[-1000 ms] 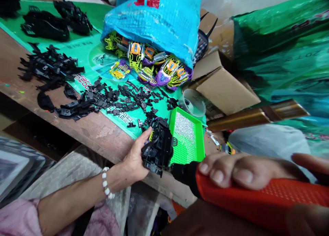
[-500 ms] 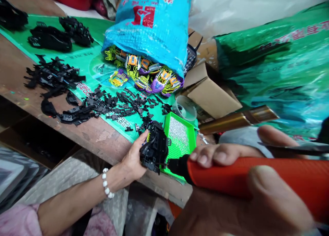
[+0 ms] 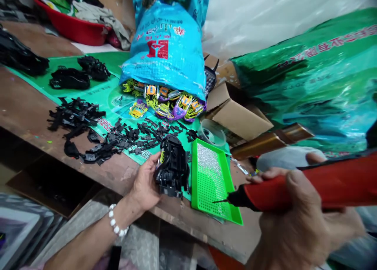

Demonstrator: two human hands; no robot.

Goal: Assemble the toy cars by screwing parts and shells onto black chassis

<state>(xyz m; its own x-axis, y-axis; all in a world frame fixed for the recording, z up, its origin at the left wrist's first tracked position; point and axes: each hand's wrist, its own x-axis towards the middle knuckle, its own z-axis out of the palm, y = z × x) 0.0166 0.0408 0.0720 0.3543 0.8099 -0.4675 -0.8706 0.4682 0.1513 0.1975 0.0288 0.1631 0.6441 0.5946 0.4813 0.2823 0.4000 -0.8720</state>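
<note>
My left hand (image 3: 145, 182) grips a black plastic toy chassis (image 3: 172, 166) at the table's near edge, fingers wrapped round its left side. My right hand (image 3: 297, 219) is closed round a red electric screwdriver (image 3: 306, 183). Its thin black bit points left over the green perforated tray (image 3: 210, 187), which holds several small silver screws at its far end. The chassis sits just left of the tray.
Several small black plastic parts (image 3: 129, 134) lie scattered on a green mat (image 3: 97, 93). A blue sack (image 3: 167, 50) spills coloured toy car bodies (image 3: 165, 101). A clear cup (image 3: 212, 132), a cardboard box (image 3: 235, 115), a brown tube (image 3: 271, 140) and a green sack (image 3: 309, 81) stand at right.
My right hand drew the screwdriver back from the chassis and to the right; its bit now hangs over the green tray. The view tilted up, and my left hand still holds the chassis.
</note>
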